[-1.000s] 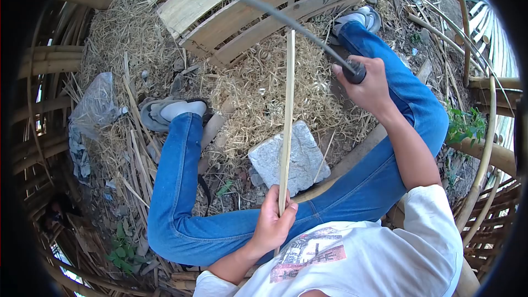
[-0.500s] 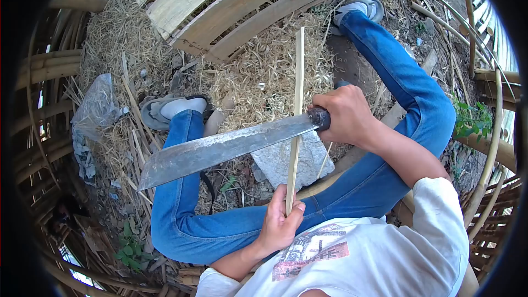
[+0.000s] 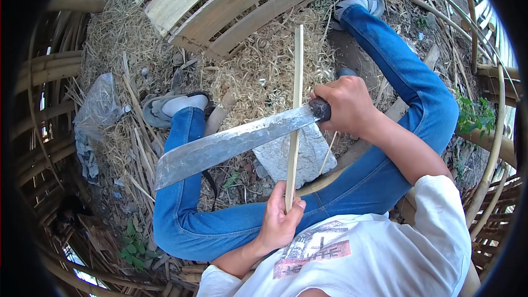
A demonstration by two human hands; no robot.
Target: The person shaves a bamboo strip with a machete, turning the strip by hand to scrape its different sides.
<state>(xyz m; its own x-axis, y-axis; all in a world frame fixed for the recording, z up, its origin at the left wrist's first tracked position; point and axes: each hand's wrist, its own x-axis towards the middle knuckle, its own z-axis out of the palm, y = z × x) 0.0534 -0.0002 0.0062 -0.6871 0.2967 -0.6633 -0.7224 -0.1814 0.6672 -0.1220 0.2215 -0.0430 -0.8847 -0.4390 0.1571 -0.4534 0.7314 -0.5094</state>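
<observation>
Right hand (image 3: 352,104): wrapped fully around the dark handle (image 3: 320,109) of a machete (image 3: 231,144), fingers closed. Such a full wrap probably serves to resist twisting under the weight of the long blade, which extends across the left lower leg in this view. Left hand (image 3: 281,217): closed on a pale strip (image 3: 297,71) — bamboo, by its look — toward its near end. Held here, the strip has its far length free, pointing away from the body over the curled shavings (image 3: 258,77). The blade passes over the strip close to the handle, where control is presumably best; whether blade and strip touch cannot be told. A pale stone block (image 3: 311,154) lies on the ground below the crossing, between the legs. These, in blue jeans (image 3: 357,179), are set wide apart — apparently to leave room for both pieces. Beyond the shavings is a slatted wooden panel (image 3: 264,5).
</observation>
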